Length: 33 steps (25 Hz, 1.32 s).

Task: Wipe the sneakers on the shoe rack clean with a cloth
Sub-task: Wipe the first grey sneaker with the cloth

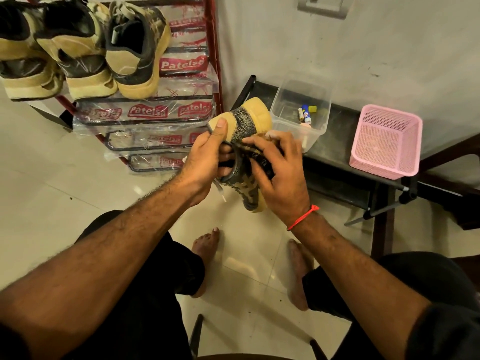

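Both hands — left hand [205, 157], right hand [279, 175] — grip sneaker [249, 120], perhaps clear of bench edge [242, 93].

Glossy cream floor tiles [78, 183]. Scuffed grey plaster wall [363, 48] with grey switch plate [326, 5]. Low black metal bench [345, 136] against wall. Warm yellowish light.
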Each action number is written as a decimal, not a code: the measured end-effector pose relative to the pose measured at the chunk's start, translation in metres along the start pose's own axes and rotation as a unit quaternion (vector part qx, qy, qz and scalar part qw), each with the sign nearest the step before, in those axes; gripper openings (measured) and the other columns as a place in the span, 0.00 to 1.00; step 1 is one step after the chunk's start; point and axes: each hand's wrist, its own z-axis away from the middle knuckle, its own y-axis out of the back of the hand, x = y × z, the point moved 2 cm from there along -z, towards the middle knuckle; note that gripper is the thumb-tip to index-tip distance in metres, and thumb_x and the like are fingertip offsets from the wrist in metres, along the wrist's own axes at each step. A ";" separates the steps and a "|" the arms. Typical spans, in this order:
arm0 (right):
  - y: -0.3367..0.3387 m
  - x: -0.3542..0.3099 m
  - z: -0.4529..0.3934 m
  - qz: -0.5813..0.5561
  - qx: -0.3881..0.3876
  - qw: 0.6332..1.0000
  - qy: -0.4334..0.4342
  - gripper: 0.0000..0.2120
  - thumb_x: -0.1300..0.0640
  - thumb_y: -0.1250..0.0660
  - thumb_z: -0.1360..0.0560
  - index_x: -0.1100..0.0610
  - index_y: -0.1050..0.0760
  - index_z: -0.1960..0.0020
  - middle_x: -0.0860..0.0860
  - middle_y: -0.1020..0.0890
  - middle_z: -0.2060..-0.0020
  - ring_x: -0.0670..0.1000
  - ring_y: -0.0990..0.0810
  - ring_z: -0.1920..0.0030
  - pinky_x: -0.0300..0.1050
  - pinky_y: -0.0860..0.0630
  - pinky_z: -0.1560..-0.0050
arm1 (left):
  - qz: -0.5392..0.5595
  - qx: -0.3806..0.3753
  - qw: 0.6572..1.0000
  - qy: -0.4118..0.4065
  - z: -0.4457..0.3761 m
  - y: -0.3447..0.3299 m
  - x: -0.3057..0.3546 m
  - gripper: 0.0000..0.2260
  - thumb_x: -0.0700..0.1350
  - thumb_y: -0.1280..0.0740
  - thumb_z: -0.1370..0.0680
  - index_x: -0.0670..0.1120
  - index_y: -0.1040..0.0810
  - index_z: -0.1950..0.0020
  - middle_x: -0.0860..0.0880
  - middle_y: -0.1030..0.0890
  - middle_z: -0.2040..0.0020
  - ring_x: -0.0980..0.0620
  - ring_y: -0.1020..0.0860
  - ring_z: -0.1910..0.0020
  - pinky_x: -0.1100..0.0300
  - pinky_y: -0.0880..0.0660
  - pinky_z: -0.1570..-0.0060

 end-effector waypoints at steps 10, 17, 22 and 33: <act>-0.017 -0.003 0.018 0.075 -0.102 0.981 0.145 0.16 0.60 0.31 0.25 0.58 0.20 0.38 0.60 0.26 0.42 0.64 0.24 0.46 0.56 0.25 0.42 | 0.186 -0.014 0.979 0.087 -0.001 0.006 0.014 0.27 0.58 0.50 0.14 0.39 0.29 0.27 0.38 0.18 0.37 0.42 0.17 0.40 0.49 0.16 0.55; -0.009 -0.002 0.004 0.015 -0.066 0.995 0.078 0.16 0.59 0.34 0.24 0.59 0.20 0.38 0.61 0.26 0.43 0.59 0.24 0.43 0.51 0.25 0.39 | 0.248 -0.006 0.965 0.088 -0.012 0.012 0.017 0.29 0.59 0.52 0.14 0.39 0.31 0.24 0.39 0.22 0.31 0.39 0.21 0.35 0.46 0.16 0.49; 0.003 0.019 -0.012 -0.046 0.022 0.995 -0.090 0.16 0.64 0.33 0.23 0.58 0.21 0.36 0.57 0.28 0.48 0.47 0.28 0.46 0.41 0.26 0.39 | 0.203 -0.021 0.975 0.088 -0.004 0.011 0.019 0.28 0.58 0.51 0.14 0.39 0.30 0.26 0.39 0.19 0.35 0.42 0.16 0.43 0.48 0.16 0.54; -0.003 0.019 0.009 -0.008 -0.071 0.996 -0.057 0.16 0.54 0.33 0.26 0.54 0.19 0.40 0.55 0.25 0.50 0.52 0.24 0.50 0.49 0.22 0.45 | 0.214 0.030 0.972 0.089 -0.004 0.023 0.017 0.26 0.56 0.51 0.13 0.39 0.24 0.33 0.41 0.16 0.42 0.44 0.15 0.50 0.53 0.17 0.63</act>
